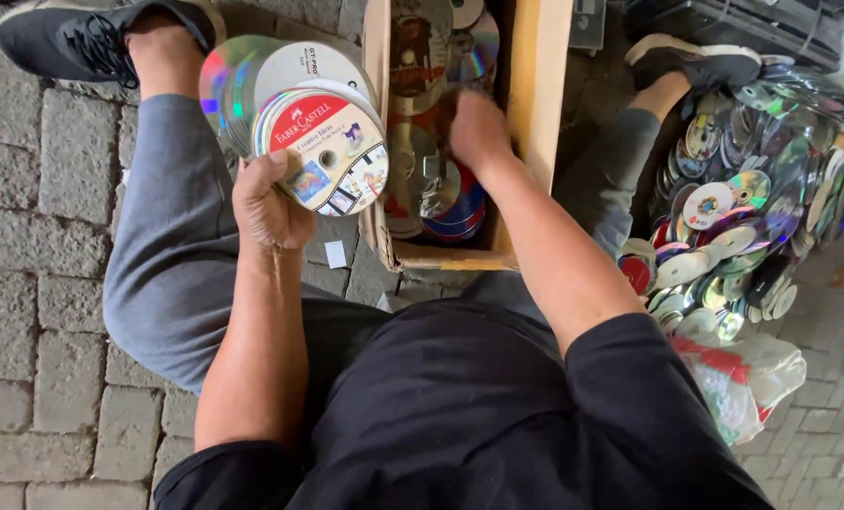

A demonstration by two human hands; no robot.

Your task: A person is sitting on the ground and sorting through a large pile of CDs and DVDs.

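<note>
Nearest, the left hand (269,203) grips a fanned stack of discs (294,118) upright, fingers clamped on its near edge. The right hand (478,127) reaches into the cardboard box (535,113), fingers seemingly curled on loose discs; best lifted flat, few together.

- My left hand (269,203) is raised w/ forearm straight out from my body; fingers curled, thumb up front, clamped on a stack of discs (299,118).
- My right hand (478,127) is stretched fwd, back of hand up, fingers bent down out of sight, so grip unclear.
- Both elbows slightly bent, sleeves short.
</note>
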